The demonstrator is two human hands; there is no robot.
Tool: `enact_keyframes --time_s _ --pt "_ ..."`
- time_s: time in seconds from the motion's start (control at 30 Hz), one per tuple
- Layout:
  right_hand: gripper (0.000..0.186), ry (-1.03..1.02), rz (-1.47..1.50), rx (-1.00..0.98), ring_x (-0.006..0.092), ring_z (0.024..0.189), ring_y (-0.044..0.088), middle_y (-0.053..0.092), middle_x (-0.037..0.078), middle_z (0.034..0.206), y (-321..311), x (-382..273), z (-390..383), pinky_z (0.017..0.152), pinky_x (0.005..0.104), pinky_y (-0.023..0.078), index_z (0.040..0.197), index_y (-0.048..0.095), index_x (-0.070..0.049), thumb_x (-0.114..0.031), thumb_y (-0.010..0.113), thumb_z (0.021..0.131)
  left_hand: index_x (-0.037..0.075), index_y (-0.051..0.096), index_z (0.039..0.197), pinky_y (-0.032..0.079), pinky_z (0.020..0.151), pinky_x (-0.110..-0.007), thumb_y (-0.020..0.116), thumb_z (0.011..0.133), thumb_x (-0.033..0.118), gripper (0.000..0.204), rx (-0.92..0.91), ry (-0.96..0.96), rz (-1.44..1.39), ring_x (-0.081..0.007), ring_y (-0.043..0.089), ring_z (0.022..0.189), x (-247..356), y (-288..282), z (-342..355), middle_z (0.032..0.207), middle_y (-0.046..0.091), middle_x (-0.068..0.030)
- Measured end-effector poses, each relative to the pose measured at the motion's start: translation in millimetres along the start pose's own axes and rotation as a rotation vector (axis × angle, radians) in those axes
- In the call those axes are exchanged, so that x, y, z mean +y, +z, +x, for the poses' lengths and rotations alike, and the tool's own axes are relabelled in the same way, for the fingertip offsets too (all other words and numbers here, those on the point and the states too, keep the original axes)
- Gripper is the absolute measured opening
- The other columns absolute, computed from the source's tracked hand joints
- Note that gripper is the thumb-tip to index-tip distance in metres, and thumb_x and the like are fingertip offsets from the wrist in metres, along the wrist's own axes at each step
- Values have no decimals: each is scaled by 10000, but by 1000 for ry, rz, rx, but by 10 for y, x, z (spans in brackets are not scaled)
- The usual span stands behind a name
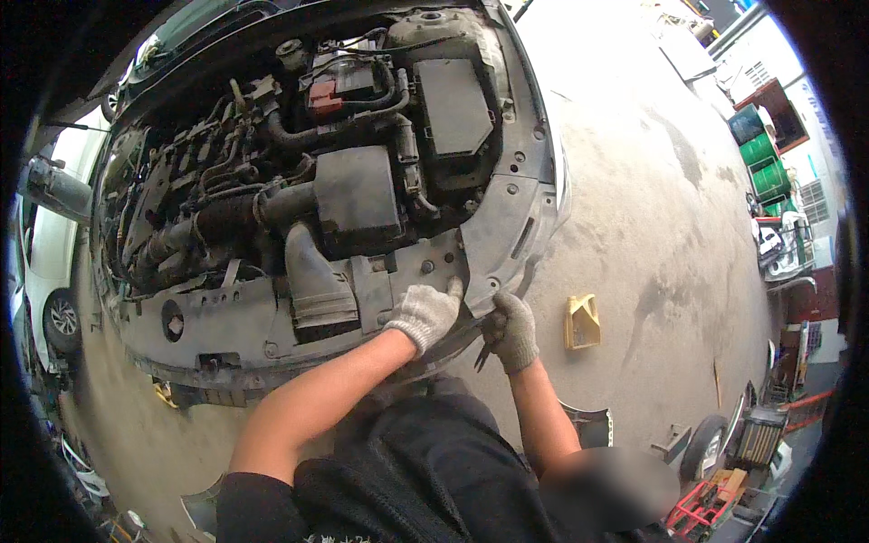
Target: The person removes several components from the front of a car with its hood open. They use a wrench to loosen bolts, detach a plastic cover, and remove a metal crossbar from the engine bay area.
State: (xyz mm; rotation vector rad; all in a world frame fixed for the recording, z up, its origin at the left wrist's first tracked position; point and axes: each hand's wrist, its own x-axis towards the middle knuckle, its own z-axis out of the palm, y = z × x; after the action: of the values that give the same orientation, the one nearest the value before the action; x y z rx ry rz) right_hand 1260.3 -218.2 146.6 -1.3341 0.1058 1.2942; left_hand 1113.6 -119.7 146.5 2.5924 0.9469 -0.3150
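My left hand (425, 312), in a pale knit glove, presses on the front plastic panel (403, 276) of an open car engine bay, at a seam with the corner trim (498, 253); its fingertips are partly hidden. My right hand (510, 335), in a greyer glove, is closed at the lower edge of that corner, with a dark slim tool (483, 357), apparently pliers, pointing down from it. Behind my hands are the black airbox (358, 195), a grey intake duct (317, 290) and a fuse box cover (453, 104).
A yellow jug (582, 321) stands on the concrete floor (652, 235) right of the car. Green drums (769, 181), a tyre (701, 448), a red frame (697, 502) and assorted parts line the right side. A white car (54, 262) is at the left.
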Motion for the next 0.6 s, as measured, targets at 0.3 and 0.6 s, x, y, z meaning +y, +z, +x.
enact_keyframes --time_s 0.3,0.6 --pt "245 -24 11 -58 93 353 399 438 -48 494 -314 60 160 332 248 299 747 574 -124 -236 546 964 10 534 1341 567 647 -476 493 946 150 420 41 8 -8 -357 721 779 -9 -127 -44 821 717 -208" --pt "154 -123 -199 -105 143 466 513 533 6 629 -511 231 373 398 281 373 832 628 -73 -206 615 909 8 541 1330 567 639 -507 443 973 151 397 44 -89 -111 -379 721 779 -49 280 35 883 721 -223"
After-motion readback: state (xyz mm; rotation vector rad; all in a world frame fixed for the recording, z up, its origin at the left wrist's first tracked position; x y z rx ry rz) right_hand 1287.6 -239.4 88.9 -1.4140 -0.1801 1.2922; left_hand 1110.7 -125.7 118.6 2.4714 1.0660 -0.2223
